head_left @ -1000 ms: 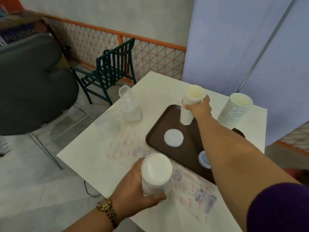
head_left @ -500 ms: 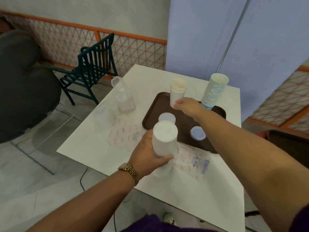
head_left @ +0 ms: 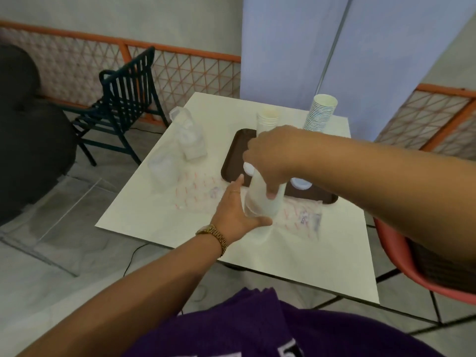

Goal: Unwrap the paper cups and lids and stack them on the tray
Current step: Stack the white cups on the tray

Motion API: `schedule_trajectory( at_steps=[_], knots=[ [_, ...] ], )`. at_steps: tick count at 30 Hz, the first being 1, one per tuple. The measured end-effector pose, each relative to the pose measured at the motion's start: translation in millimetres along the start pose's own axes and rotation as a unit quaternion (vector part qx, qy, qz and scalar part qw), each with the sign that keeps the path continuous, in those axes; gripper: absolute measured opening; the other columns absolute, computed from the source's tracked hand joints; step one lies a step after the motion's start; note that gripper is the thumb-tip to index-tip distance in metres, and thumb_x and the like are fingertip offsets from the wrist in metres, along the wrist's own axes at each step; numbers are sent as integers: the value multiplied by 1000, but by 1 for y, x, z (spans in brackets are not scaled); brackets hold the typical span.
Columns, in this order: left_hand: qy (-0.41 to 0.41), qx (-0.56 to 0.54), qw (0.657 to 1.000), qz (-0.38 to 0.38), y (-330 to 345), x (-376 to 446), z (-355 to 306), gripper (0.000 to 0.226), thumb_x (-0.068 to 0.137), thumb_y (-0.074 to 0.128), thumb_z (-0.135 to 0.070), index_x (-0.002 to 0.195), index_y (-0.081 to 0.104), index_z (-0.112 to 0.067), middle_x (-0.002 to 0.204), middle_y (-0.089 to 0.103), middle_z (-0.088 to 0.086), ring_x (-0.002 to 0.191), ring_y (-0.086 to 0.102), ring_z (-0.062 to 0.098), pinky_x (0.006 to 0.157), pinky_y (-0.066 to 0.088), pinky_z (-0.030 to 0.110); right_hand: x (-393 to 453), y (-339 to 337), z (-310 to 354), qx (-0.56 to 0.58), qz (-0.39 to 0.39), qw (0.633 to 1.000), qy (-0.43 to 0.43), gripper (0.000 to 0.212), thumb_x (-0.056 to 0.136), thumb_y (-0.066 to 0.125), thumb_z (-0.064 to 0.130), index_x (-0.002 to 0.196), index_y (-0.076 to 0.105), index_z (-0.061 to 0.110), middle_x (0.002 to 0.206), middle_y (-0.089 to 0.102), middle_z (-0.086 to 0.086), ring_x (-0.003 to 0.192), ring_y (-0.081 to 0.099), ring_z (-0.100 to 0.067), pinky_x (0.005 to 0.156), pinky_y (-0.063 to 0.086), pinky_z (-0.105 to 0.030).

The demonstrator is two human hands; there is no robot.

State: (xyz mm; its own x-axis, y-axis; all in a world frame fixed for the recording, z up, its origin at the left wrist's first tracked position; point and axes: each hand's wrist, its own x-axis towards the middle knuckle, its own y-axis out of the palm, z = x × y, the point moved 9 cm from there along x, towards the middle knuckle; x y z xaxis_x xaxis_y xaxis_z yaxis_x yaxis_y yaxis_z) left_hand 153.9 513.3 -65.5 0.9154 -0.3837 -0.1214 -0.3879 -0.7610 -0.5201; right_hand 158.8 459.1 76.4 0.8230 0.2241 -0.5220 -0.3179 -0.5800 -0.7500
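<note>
My left hand [head_left: 235, 208] holds the lower end of a white wrapped cup stack [head_left: 265, 199] just above the table, with the thumb under it. My right hand [head_left: 270, 153] grips the stack's upper part from above, fingers curled round it. Behind them lies the brown tray [head_left: 230, 161]. A short stack of unwrapped cups [head_left: 268, 119] stands at the tray's far edge. A tall cup stack [head_left: 320, 113] stands at its far right. One white lid [head_left: 300, 183] lies on the tray, and another lid [head_left: 247, 168] shows partly beside my right hand.
Clear empty wrappers [head_left: 190, 140] lie on the white table [head_left: 296, 261] to the left of the tray. A printed wrapper [head_left: 305, 220] lies by the tray's near edge. A dark green chair [head_left: 123, 99] stands far left, a red chair [head_left: 401, 261] at right.
My right hand let go of the short cup stack on the tray and came back onto the wrapped stack. My left hand has kept hold of that stack, now tilted.
</note>
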Motion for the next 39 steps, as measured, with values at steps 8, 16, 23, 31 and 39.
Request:
schedule_trajectory(
  at_steps=[8,16,23,31,39],
  knots=[
    [-20,7,1000,4,-20,-12,25,123,62,89,-42,154,9,-24,161,16,-2,146,21,18,118,25,39,41,33,43,-256,28,965,53,57,91,61,42,141,43,22,142,48,-11,132,41,-36,109,32,-54],
    [-11,-1,1000,11,-24,-15,31,121,63,88,-42,154,10,-26,160,17,-3,146,22,18,118,27,41,35,30,36,-264,55,960,80,49,91,58,42,135,45,24,132,53,-8,126,46,-32,103,35,-46],
    [-3,-26,999,20,-20,-13,30,122,63,89,-41,154,10,-24,161,15,-3,146,20,16,119,23,41,16,0,25,-241,9,965,98,32,92,61,39,119,57,22,121,59,-3,102,45,-22,93,31,-36],
    [13,-36,999,29,-6,-1,7,123,61,89,-43,154,10,-28,161,14,-3,147,20,19,118,25,47,-22,-38,-24,-244,-54,960,124,38,84,68,37,120,60,24,118,62,1,112,48,-20,92,30,-37],
    [56,-89,994,-14,12,15,-37,101,60,91,-33,141,31,-27,135,42,-4,120,46,15,102,44,36,-63,-30,-141,-25,-22,953,300,69,69,84,31,127,51,16,115,62,-9,105,56,-33,93,36,-43]
  ],
)
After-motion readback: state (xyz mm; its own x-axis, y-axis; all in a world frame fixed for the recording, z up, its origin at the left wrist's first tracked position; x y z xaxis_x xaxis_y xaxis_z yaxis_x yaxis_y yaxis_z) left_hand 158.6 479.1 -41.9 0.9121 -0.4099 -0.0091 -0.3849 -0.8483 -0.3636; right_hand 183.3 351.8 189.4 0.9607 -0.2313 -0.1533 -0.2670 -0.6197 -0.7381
